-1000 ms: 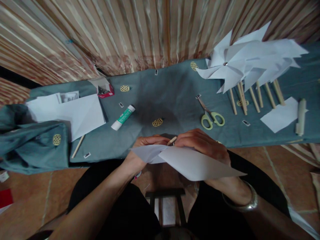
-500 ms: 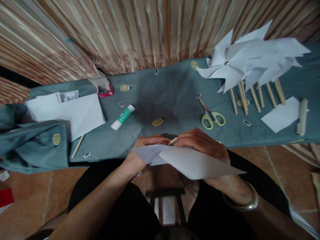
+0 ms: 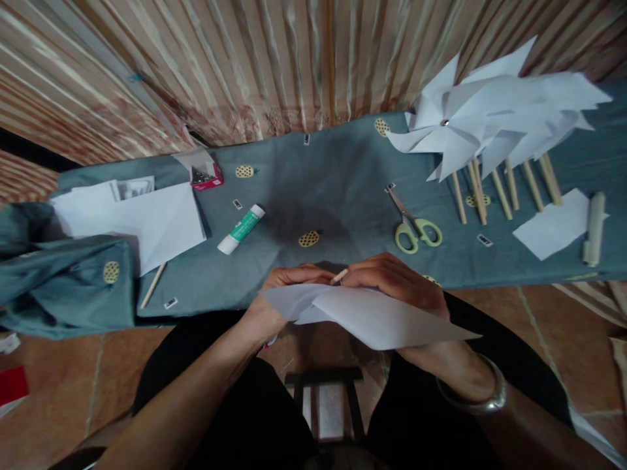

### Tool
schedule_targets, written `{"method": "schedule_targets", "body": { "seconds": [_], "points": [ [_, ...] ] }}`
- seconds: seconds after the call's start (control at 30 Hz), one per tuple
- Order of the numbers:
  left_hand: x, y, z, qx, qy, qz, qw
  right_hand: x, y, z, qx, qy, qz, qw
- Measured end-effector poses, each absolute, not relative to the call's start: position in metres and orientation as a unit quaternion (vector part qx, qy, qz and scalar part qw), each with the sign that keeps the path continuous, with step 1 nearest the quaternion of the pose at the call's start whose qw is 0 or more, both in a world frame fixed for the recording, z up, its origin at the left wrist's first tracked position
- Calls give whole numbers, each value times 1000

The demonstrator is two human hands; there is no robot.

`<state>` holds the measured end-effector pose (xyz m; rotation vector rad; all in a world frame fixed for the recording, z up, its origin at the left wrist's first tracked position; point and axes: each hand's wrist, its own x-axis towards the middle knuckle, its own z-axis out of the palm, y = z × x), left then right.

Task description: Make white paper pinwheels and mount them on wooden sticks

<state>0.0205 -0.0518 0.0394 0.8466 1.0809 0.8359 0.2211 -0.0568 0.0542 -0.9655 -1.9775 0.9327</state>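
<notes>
Both hands meet at the near edge of the grey-blue cloth table. My left hand is closed under a folded white paper pinwheel, gripping it from the left. My right hand is closed from the right, fingertips pinched at the pinwheel's centre beside the tip of a thin wooden stick. The paper's blades hide most of both palms and the rest of the stick. A metal bangle sits on my right wrist.
Green-handled scissors lie ahead to the right. A glue stick lies ahead to the left, a small red box behind it. White sheets and a loose stick lie left. Several finished pinwheels lie at the right.
</notes>
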Motion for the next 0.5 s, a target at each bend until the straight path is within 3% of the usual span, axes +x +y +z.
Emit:
{"method": "schedule_targets", "body": {
  "seconds": [0.5],
  "points": [
    [17,-51,39,425,471,368,680,221,-57,56,-375,-774,363,358]
  ]
}}
